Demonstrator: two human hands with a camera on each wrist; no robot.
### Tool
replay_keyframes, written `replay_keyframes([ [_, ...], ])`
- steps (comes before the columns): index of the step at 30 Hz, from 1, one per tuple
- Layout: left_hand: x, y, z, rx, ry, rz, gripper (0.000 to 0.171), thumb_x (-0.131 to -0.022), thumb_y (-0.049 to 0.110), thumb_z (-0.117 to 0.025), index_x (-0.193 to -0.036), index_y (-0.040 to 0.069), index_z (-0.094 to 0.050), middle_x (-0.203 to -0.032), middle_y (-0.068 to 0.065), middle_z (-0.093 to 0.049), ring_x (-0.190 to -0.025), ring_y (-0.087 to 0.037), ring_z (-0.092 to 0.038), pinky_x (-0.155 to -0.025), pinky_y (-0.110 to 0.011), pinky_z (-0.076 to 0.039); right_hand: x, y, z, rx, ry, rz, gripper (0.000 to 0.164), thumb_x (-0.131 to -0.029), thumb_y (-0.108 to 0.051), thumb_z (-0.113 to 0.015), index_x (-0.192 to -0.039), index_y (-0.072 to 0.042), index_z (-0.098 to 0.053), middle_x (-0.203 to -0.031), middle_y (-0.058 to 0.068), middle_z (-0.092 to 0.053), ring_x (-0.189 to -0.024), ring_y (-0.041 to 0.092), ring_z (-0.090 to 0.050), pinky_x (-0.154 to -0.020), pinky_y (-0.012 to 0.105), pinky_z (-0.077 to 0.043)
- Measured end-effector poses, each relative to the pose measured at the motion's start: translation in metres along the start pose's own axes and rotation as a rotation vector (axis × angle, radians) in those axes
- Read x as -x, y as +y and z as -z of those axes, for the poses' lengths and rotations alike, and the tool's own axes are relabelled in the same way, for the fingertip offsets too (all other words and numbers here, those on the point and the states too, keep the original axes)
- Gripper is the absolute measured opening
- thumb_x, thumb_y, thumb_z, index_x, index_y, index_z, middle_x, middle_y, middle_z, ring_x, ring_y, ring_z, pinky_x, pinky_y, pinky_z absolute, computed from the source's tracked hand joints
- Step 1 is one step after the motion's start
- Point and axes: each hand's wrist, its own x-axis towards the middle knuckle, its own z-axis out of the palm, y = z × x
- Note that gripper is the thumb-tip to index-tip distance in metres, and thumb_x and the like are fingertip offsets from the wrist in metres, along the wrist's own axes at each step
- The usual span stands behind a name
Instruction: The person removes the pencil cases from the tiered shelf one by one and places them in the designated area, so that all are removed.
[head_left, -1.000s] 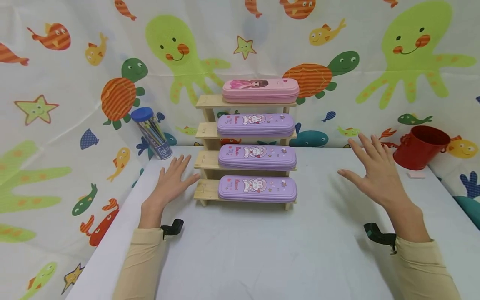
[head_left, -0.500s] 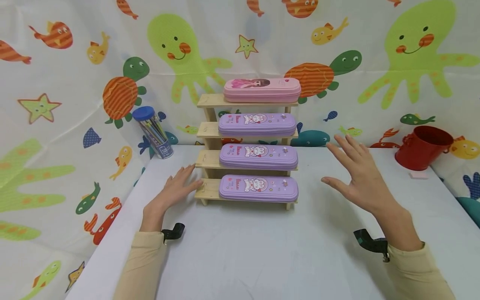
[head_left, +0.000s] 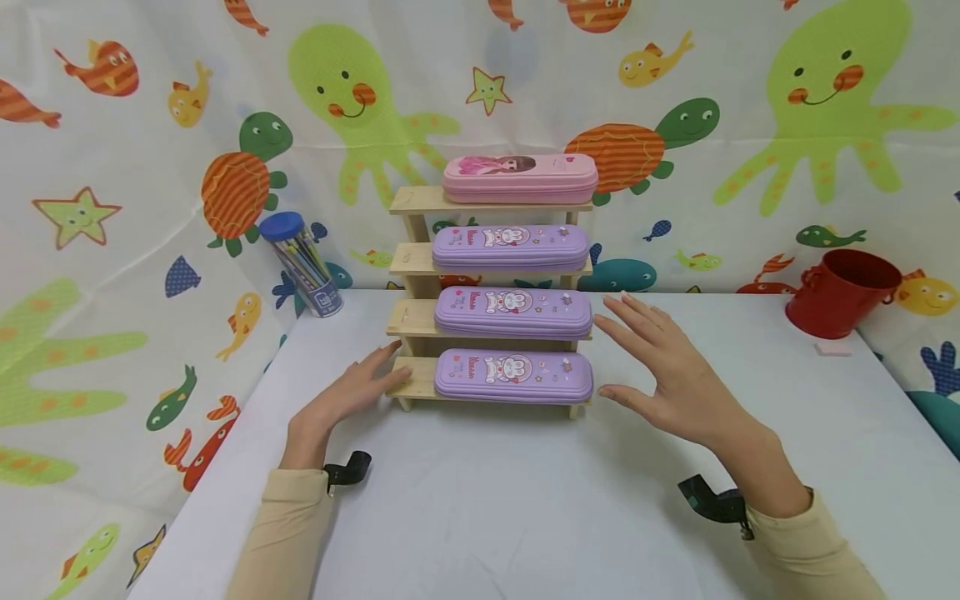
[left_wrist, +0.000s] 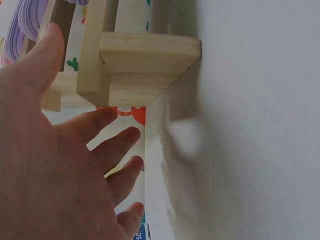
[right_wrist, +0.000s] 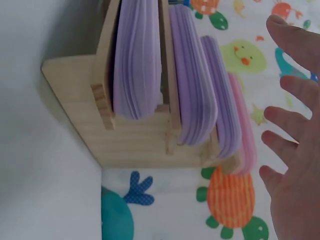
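On the white table (head_left: pixel 480 500) stands the four-step wooden rack (head_left: pixel 412 317), flanked by left hand (head_left: pixel 348 397) and right hand (head_left: pixel 675 381) — fingers extended, gripping nothing. Four pencil cases (head_left: pixel 513 312) lie on it, one per step; gentle, even handling (they look unsecured) would serve best.

HEAD: above tabletop (head_left: pixel 495 500), facing forward-down, widest | LEFT WRIST: low, close to rack (left_wrist: pixel 150 55), rack toward 11 o'clock | RIGHT WRIST: close, rack's opposite side, rack toward 11 o'clock | SHARED, BOTH WRISTS: rack, tabletop

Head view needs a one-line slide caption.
Left hand and right hand flank a stepped wooden rack bearing four cases.
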Motion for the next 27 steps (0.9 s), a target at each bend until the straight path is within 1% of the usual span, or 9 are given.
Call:
replay_keyframes([
  [2,0.0,0.001,-0.001,0.014,-0.012,0.003,0.09,-0.093,0.074,-0.038,-0.161,0.02,-0.014,-0.168,-0.013,-0.012,-0.154,-0.042,-0.005,-0.121,-0.065,0.0,-0.001,-0.004,-0.004,-0.003,-0.008,0.028,0.09,-0.077,-0.031,-0.085,-0.153,-0.019,-0.04,-0.163,0.003,-0.033,-0.153,0.027,-0.024,-0.126,0.043,-0.015],
  [4,0.0,0.002,-0.002,0.033,-0.02,-0.015,0.091,-0.094,0.074,-0.038,-0.161,0.018,-0.013,-0.168,-0.013,-0.013,-0.154,-0.041,-0.008,-0.121,-0.064,-0.004,-0.001,-0.007,-0.01,-0.007,-0.014,0.057,0.09,-0.077,-0.032,-0.085,-0.153,-0.02,-0.039,-0.161,0.005,-0.035,-0.152,0.027,-0.027,-0.127,0.038,-0.015],
  [6,0.0,0.003,-0.003,0.069,-0.031,-0.016,0.092,-0.093,0.074,-0.04,-0.161,0.018,-0.011,-0.168,-0.011,-0.013,-0.154,-0.039,-0.009,-0.122,-0.063,-0.008,-0.002,-0.009,-0.016,-0.018,-0.024,0.082,0.087,-0.078,-0.034,-0.084,-0.153,-0.021,-0.04,-0.16,0.006,-0.038,-0.15,0.026,-0.03,-0.125,0.034,-0.018],
  [9,-0.001,0.003,-0.005,0.134,-0.057,-0.014,0.092,-0.093,0.073,-0.04,-0.161,0.02,-0.008,-0.168,-0.009,-0.01,-0.155,-0.036,-0.009,-0.121,-0.063,-0.012,-0.002,-0.013,-0.025,-0.029,-0.048,0.1,0.083,-0.081,-0.039,-0.081,-0.152,-0.023,-0.041,-0.158,0.005,-0.04,-0.147,0.025,-0.034,-0.123,0.032,-0.024],
  [11,-0.001,0.003,-0.007,0.167,-0.065,-0.013,0.092,-0.093,0.072,-0.042,-0.161,0.021,-0.007,-0.168,-0.007,-0.011,-0.155,-0.035,-0.009,-0.121,-0.062,-0.012,-0.002,-0.015,-0.031,-0.042,-0.067,0.109,0.08,-0.083,-0.04,-0.079,-0.152,-0.024,-0.041,-0.158,0.004,-0.04,-0.146,0.024,-0.036,-0.121,0.034,-0.029],
  [14,-0.003,0.002,-0.009,0.193,-0.063,-0.017,0.092,-0.094,0.069,-0.046,-0.161,0.019,-0.009,-0.168,-0.009,-0.014,-0.155,-0.035,-0.01,-0.122,-0.061,-0.013,-0.001,-0.018,-0.04,-0.046,-0.105,0.115,0.08,-0.084,-0.041,-0.078,-0.153,-0.025,-0.04,-0.159,0.003,-0.039,-0.146,0.024,-0.036,-0.12,0.039,-0.03],
  [20,-0.007,0.002,-0.014,0.188,-0.058,0.013,0.096,-0.091,0.07,-0.049,-0.161,0.016,-0.012,-0.166,-0.013,-0.021,-0.154,-0.037,-0.015,-0.121,-0.061,-0.016,-0.006,-0.021,-0.064,-0.034,-0.178,0.097,0.081,-0.086,-0.044,-0.075,-0.155,-0.028,-0.035,-0.161,0.001,-0.036,-0.149,0.022,-0.034,-0.119,0.046,-0.032],
  [24,-0.008,-0.001,-0.015,0.213,-0.058,0.013,0.095,-0.091,0.07,-0.05,-0.16,0.016,-0.015,-0.165,-0.012,-0.024,-0.154,-0.035,-0.017,-0.122,-0.059,-0.017,-0.013,-0.022,-0.077,-0.02,-0.193,0.096,0.079,-0.087,-0.045,-0.073,-0.154,-0.026,-0.036,-0.16,0.002,-0.037,-0.148,0.023,-0.034,-0.119,0.049,-0.031],
  [27,-0.008,-0.002,-0.016,0.224,-0.062,-0.003,0.092,-0.093,0.068,-0.049,-0.16,0.014,-0.016,-0.164,-0.013,-0.025,-0.153,-0.036,-0.018,-0.122,-0.059,-0.017,-0.015,-0.021,-0.081,-0.006,-0.194,0.093,0.077,-0.087,-0.044,-0.074,-0.153,-0.023,-0.04,-0.158,0.006,-0.04,-0.147,0.026,-0.036,-0.119,0.051,-0.031],
])
